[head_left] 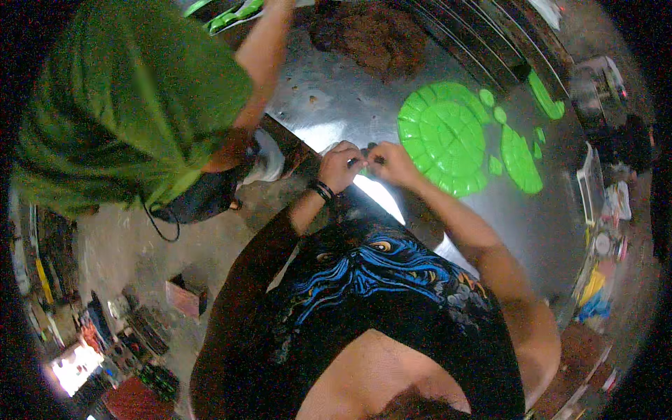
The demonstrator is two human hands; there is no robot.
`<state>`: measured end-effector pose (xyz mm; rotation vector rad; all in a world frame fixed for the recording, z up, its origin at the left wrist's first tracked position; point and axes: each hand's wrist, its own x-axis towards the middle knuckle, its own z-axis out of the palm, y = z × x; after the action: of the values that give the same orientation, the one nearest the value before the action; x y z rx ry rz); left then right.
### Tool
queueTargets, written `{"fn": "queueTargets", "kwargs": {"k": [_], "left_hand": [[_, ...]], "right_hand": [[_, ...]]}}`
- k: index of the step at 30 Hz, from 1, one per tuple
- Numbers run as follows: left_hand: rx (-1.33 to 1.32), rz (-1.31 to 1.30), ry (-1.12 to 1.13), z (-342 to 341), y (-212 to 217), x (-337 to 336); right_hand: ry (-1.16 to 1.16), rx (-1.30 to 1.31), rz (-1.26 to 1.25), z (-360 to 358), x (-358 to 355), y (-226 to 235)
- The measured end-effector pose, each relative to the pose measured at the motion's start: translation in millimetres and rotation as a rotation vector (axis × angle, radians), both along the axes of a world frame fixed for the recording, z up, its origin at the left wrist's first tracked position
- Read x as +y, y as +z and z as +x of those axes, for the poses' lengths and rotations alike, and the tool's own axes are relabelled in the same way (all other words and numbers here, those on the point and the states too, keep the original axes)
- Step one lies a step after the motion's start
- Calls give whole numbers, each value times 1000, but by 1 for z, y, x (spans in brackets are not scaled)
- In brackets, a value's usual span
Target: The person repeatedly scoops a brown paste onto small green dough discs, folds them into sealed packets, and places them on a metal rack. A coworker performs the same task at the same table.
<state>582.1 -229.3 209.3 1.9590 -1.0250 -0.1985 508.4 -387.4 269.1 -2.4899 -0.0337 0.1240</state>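
My left hand [337, 169], with dark bands at its wrist, is closed at the near edge of a shiny metal table [343, 105]. Right beside it, my right hand [393, 165] is also closed, its fingertips meeting those of the left. A speck of green shows between them, but what they pinch is too small to make out. To the right of my hands lies a large round, glossy bright green slab [442, 140], marked with rings and spokes. Beyond it are a long green piece [519, 159] and several small green bits [494, 165].
At the left a person in a green shirt [133, 98] reaches an arm over the table. A brown lumpy mass [374, 42] lies at the table's far side. Dark metal bars [476, 42] line the far right, with a bent green strip [546, 96] by them.
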Motion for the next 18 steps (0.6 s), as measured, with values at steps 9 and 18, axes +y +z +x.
{"fn": "queueTargets", "kwargs": {"k": [9, 18], "left_hand": [[595, -471, 537, 1, 19, 85], [494, -254, 455, 12, 38, 100]], "right_hand": [[-384, -837, -136, 59, 61, 43], [-214, 237, 58, 21, 28, -51]]}}
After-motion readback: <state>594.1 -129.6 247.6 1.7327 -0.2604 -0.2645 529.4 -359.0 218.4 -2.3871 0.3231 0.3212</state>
